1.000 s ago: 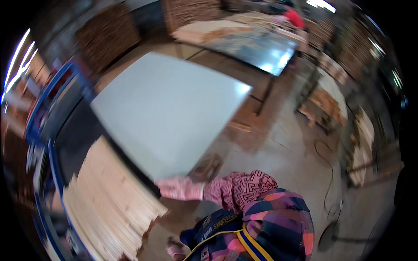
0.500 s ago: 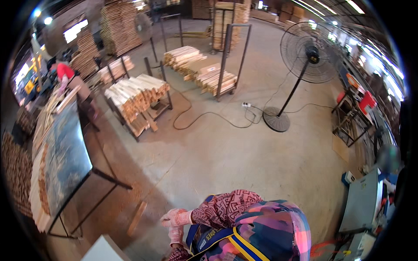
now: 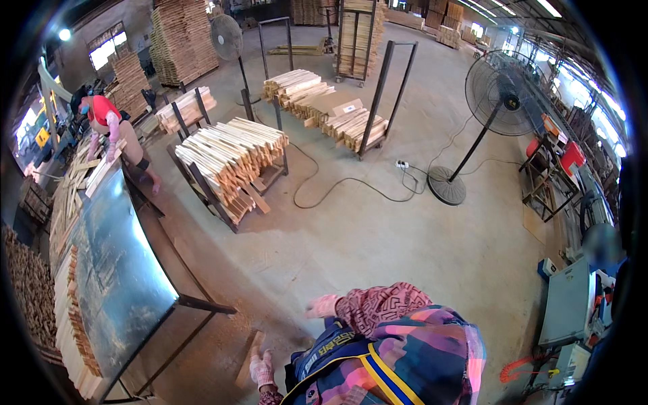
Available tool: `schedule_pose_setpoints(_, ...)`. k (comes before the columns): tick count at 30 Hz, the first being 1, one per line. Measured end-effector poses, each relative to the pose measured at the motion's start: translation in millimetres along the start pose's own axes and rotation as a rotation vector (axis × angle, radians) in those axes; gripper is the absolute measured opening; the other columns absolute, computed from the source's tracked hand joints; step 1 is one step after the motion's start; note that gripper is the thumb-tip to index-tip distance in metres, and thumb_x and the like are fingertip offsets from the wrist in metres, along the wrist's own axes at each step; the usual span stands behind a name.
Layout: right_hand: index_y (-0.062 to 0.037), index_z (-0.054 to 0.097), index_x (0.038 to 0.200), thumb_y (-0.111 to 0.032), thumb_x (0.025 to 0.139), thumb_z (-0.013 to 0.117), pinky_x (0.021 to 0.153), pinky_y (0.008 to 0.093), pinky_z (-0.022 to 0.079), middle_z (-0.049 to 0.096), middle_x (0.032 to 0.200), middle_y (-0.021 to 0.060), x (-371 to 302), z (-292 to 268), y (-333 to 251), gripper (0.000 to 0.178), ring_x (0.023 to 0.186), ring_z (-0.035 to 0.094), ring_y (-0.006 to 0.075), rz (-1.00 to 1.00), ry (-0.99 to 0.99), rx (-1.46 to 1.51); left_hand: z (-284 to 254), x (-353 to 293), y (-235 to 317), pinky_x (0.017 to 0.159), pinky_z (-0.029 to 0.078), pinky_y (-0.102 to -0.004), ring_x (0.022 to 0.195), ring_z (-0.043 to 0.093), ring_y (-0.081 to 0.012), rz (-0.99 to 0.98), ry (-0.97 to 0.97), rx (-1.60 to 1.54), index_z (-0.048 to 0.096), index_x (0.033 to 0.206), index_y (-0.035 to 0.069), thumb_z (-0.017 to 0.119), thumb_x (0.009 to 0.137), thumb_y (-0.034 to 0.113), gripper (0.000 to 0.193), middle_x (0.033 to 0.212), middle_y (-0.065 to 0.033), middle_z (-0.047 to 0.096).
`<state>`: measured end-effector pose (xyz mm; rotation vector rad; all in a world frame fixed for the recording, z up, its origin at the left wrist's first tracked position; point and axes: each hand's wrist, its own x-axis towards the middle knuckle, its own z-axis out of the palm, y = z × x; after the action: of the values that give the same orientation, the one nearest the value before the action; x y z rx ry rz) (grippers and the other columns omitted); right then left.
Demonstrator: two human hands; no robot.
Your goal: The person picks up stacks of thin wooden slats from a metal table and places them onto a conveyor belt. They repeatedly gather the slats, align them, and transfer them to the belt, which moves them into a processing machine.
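Note:
Both my hands wear pale pink knit gloves, with patterned reddish sleeves behind them. My left hand (image 3: 261,368) is low in the view, its fingers apart and nothing in it. Behind it a wooden strip (image 3: 250,358) lies on the floor; I see no grip on it. My right hand (image 3: 322,306) reaches out over the bare concrete, fingers loosely extended and slightly blurred, with nothing visible in it. A dark blue apron (image 3: 331,351) with yellow-edged straps and a plaid garment (image 3: 425,351) cover my body.
A metal-topped table (image 3: 121,256) with wood strips along it stands left; a co-worker in red (image 3: 104,111) handles strips at its far end. Racks of wood strips (image 3: 229,152) stand ahead. A cable (image 3: 351,177) crosses the floor towards a pedestal fan (image 3: 447,185). A grey cabinet (image 3: 567,300) is right.
My hands were close together; now they are apart, the right one farther out and the left one lower. The view has shifted, so the table and racks appear farther right.

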<state>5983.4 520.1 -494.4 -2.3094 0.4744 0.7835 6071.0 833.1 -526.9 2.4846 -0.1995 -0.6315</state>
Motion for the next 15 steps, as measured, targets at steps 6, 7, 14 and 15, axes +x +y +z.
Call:
schedule_pose_setpoints(6,-0.0140,0.062,0.126,-0.053,0.087,0.049,0.100,0.0414,0.043,0.062,0.125,0.0179,77.1,-57.8,30.4,0.057,0.118,0.057,0.0338,0.154,0.088,0.163,-86.5,91.9,-5.4,0.109,0.035,-0.0376,0.130,0.044,-0.0342,-0.157,0.430,0.166,0.040,0.143,0.006,0.072,0.082,0.026,0.071,0.143,-0.0194,0.044)
schedule_pose_setpoints(7,-0.0138,0.062,0.127,-0.053,0.087,0.048,0.101,0.0414,0.043,0.061,0.125,0.0178,88.4,-65.7,30.8,0.058,0.118,0.056,0.0337,0.215,0.078,0.183,-101.4,113.8,-5.6,0.110,0.035,-0.0382,0.131,0.042,-0.0341,-0.163,0.454,0.220,0.038,0.144,0.007,0.072,0.083,0.026,0.073,0.144,-0.0192,0.043)
schedule_pose_setpoints(14,-0.0154,0.062,0.126,-0.056,0.087,0.047,0.100,0.0418,0.043,0.061,0.126,0.0171,200.4,-155.2,1.6,0.059,0.118,0.057,0.0343,0.241,-0.011,0.054,-131.4,256.5,-40.0,0.105,0.038,-0.0462,0.124,0.047,-0.0397,-0.294,0.528,0.243,0.042,0.138,-0.002,0.065,0.083,0.033,0.069,0.135,-0.0266,0.049)
schedule_pose_setpoints(15,-0.0156,0.063,0.126,-0.057,0.087,0.047,0.099,0.0422,0.044,0.062,0.125,0.0173,221.0,-172.6,-11.9,0.059,0.117,0.057,0.0346,0.202,-0.014,-0.018,-132.5,259.7,-50.8,0.103,0.039,-0.0473,0.121,0.050,-0.0405,-0.373,0.516,0.196,0.044,0.135,-0.004,0.063,0.083,0.035,0.068,0.132,-0.0279,0.051)
